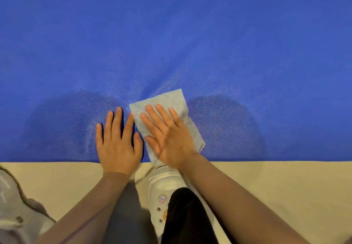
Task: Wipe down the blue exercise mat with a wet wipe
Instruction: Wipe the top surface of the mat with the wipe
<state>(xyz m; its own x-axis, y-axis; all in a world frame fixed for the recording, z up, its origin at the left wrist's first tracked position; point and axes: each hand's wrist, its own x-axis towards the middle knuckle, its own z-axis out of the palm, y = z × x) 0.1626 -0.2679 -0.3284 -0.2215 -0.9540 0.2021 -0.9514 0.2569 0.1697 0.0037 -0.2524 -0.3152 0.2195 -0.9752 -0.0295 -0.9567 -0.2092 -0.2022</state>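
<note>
Head: right hand (171, 139) partly hiding wet wipe (167, 100)

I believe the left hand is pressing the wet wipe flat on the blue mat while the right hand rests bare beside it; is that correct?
Not quite: the hands are swapped. In the head view the right hand presses the wet wipe flat on the blue mat, while the left hand rests bare beside it.

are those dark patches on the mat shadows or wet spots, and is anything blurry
Head view: the dark rounded patches either side of the hands look like shadows on the mat; wetness can't be ruled out. A sheen sits above the left hand. The right hand on the wipe is slightly motion-blurred.
</note>
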